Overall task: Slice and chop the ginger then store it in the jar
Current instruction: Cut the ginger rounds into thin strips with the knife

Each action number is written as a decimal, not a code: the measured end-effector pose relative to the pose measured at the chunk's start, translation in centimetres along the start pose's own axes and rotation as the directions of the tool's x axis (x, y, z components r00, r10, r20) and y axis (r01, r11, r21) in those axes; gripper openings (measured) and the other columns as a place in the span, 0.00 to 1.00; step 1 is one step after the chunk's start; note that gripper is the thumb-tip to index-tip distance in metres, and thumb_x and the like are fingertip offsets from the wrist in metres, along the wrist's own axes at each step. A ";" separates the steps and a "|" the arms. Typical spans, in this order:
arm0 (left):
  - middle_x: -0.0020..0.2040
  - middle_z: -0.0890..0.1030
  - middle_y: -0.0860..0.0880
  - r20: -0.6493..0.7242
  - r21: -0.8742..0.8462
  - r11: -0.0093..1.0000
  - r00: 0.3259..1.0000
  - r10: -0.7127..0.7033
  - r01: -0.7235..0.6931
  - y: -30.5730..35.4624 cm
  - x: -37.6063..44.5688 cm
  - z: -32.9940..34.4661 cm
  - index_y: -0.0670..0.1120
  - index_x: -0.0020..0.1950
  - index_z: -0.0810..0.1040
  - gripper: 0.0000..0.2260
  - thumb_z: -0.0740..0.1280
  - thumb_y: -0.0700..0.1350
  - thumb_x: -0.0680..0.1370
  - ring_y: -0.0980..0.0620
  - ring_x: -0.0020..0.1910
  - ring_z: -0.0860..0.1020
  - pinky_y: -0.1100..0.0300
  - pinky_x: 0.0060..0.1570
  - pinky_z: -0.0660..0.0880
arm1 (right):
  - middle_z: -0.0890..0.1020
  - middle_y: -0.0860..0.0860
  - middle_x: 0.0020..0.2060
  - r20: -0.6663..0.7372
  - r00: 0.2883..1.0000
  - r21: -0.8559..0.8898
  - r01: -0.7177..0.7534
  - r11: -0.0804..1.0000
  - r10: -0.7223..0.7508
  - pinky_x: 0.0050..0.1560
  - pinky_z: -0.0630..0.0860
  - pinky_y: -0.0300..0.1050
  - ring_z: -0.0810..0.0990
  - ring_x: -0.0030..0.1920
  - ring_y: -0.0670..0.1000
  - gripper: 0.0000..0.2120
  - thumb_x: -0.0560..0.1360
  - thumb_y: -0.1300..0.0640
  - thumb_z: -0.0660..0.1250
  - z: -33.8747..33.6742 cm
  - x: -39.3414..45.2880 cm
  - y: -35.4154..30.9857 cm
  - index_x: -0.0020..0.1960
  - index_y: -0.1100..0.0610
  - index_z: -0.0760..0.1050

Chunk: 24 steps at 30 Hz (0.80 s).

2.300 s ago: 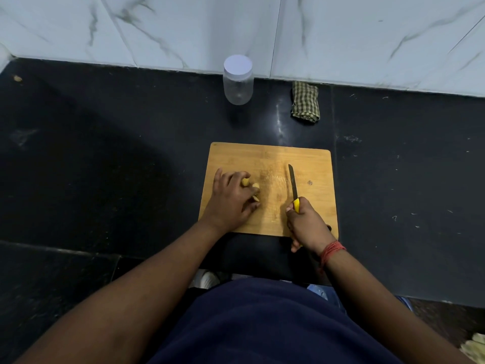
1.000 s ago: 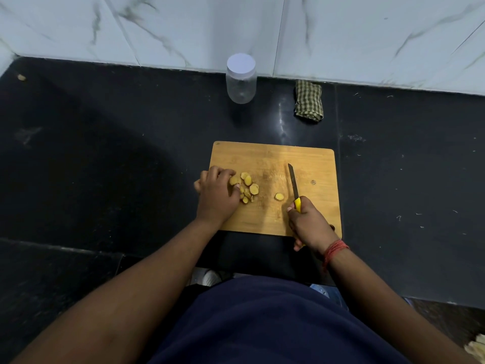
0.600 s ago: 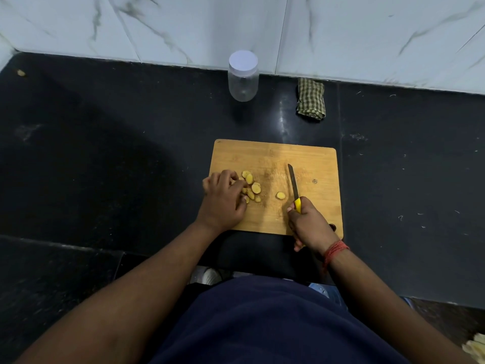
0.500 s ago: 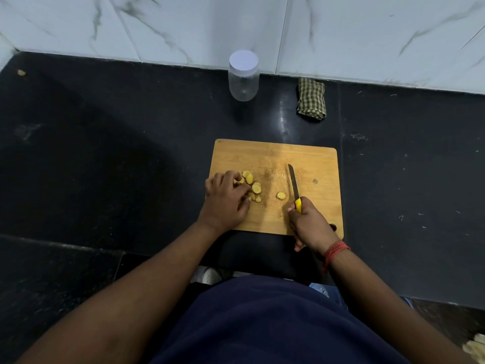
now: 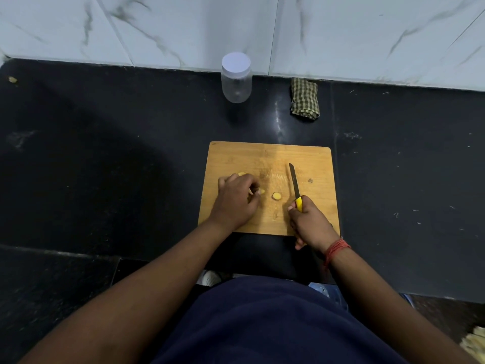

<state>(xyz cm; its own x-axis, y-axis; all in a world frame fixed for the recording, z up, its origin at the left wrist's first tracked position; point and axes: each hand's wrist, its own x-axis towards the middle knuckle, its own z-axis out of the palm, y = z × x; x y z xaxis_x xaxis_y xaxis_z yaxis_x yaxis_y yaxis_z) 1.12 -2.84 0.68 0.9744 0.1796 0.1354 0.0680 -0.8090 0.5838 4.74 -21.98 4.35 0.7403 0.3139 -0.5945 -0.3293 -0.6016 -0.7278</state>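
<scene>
A wooden cutting board [image 5: 309, 158] lies on the black counter in front of me. My left hand [image 5: 236, 198] covers a heap of ginger slices on the board's left side, fingers curled over them; a slice edge shows at its fingertips. One round ginger slice [image 5: 276, 196] lies apart in the board's middle. My right hand [image 5: 309, 222] grips the yellow handle of a small knife [image 5: 294, 179], whose blade points away from me and rests on the board. A clear plastic jar [image 5: 236, 77] with a white lid stands shut against the back wall.
A folded green checked cloth [image 5: 305, 102] lies to the right of the jar by the marble wall. The black counter [image 5: 105, 166] spreads wide on both sides of the board. Pale scraps [image 5: 475, 345] show at the bottom right corner.
My left hand has slid right over the spread ginger slices and now hides most of them. The knife and my right hand have stayed in place.
</scene>
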 end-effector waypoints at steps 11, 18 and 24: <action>0.53 0.79 0.56 0.207 0.139 0.990 0.977 -0.055 0.027 2.8 1.8 2.6 0.53 0.52 0.79 0.05 0.66 0.50 0.79 0.52 0.58 0.73 0.47 0.61 0.61 | 0.71 0.55 0.29 -0.045 0.999 0.062 -0.004 0.998 0.006 0.24 0.75 0.47 0.69 0.20 0.53 0.05 0.83 0.54 0.55 -1.4 -0.9 1.1 0.51 0.56 0.65; 0.58 0.75 0.51 0.213 0.247 0.966 0.977 0.025 -0.079 2.5 1.1 2.4 0.54 0.64 0.77 0.15 0.64 0.50 0.78 0.49 0.61 0.71 0.46 0.60 0.62 | 0.72 0.55 0.30 -0.036 0.999 0.054 -0.015 0.998 0.017 0.26 0.76 0.47 0.70 0.20 0.52 0.05 0.82 0.53 0.56 -1.3 -1.0 1.8 0.49 0.52 0.66; 0.60 0.77 0.53 0.220 0.333 0.937 0.975 0.029 -0.103 2.8 1.0 2.5 0.53 0.59 0.78 0.10 0.64 0.52 0.79 0.50 0.61 0.71 0.48 0.59 0.61 | 0.72 0.55 0.32 0.002 1.000 0.054 -0.013 0.998 0.013 0.25 0.75 0.47 0.69 0.20 0.51 0.05 0.82 0.54 0.56 -0.8 -1.2 1.8 0.50 0.53 0.66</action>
<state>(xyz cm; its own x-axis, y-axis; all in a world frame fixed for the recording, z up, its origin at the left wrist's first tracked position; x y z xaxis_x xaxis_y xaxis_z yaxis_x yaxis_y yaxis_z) 2.86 -6.35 0.49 0.9992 0.0282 -0.0269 0.0344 -0.9632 0.2667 3.76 -23.99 4.02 0.7352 0.3074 -0.6042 -0.3697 -0.5653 -0.7374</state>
